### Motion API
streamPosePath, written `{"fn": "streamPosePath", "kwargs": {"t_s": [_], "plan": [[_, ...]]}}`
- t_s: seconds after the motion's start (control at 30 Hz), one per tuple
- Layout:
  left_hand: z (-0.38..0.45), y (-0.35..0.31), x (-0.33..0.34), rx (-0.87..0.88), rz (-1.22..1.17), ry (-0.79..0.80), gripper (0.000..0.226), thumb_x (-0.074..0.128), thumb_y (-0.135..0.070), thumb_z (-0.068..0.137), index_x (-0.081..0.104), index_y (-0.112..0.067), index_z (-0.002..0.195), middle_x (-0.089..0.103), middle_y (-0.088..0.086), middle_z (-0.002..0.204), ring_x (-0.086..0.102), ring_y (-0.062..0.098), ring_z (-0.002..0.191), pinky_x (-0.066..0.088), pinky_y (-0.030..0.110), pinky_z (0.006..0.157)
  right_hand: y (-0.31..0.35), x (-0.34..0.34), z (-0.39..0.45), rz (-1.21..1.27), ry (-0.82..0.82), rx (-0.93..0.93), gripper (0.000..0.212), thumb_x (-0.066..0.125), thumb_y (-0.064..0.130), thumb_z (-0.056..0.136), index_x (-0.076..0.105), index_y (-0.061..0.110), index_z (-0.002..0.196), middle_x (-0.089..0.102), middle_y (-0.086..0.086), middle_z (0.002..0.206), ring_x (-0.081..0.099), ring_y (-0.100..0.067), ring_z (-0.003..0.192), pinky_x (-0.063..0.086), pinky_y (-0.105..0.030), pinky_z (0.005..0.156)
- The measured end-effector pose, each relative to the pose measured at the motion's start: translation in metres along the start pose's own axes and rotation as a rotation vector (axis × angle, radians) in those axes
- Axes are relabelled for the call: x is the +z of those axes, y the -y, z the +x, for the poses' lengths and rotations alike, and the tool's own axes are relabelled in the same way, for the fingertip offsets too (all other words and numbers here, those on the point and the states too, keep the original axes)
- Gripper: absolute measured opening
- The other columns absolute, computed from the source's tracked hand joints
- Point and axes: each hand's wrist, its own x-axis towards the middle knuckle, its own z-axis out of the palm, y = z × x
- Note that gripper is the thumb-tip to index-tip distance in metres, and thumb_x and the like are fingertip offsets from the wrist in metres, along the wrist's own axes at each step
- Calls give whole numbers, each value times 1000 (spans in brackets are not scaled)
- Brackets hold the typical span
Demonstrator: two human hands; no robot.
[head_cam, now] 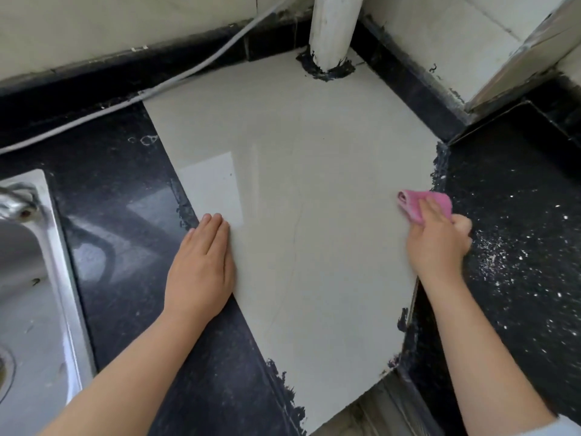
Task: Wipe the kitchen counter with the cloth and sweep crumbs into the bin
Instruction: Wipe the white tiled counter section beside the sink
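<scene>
Two hands are at work on the counter [301, 184], each placed for a separate function. The left hand [201, 262], at lower centre-left of the frame, lies palm down with its fingers [210, 228] straight and together, holding nothing; it rests across the joint between the dark stone and the pale slab, which appears to serve as a brace for the body while the other arm reaches. The right hand [437, 240], at centre right, grips the pink cloth [421, 202]; its fingers are curled round the bunched fabric, and the free end projects toward the upper left of the hand. The cloth sits at the right edge of the pale slab, just beside the dark stone; bunching it gives a firm edge for pushing loose matter. Crumbs [503, 256] lie scattered as pale specks over the dark stone at the right of the frame, immediately right of the cloth hand; they are judged not yet collected. No bin is visible in this view. A steel sink [34, 278] occupies the lower left; a white pipe [333, 29] and a grey cable [188, 73] stand along the upper edge.
</scene>
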Motion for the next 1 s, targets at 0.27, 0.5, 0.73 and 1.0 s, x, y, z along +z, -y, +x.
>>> {"fn": "streamPosePath", "kwargs": {"t_s": [0.27,0.5,0.73,1.0], "plan": [[0,-1,-1,-10,-1,28,48,28,-18,87,53,12,117,53,27,124,49,42,117,29,48,101,97,15,-22,270,-175,-454,43,38,14,74,67,4,105,69,-11,105,55,-41,80,42,-33,69],[0,-2,-1,-25,-4,35,49,27,-18,88,53,12,117,53,28,125,48,42,119,30,47,101,157,49,-7,68,190,-594,50,40,14,90,36,29,137,28,14,148,27,-24,126,28,-32,91],[0,-3,-4,-27,20,65,47,27,-17,88,52,11,115,54,26,122,49,43,117,34,50,100,21,9,20,-9,-4,-140,46,43,10,91,41,21,136,41,4,142,35,-30,112,31,-37,89],[22,-30,-4,-37,100,124,42,23,-19,86,54,6,100,58,20,104,52,42,106,44,54,89,-19,-16,2,107,-188,-165,26,52,5,88,60,2,112,65,-20,99,38,-31,85,40,-42,72]]}}
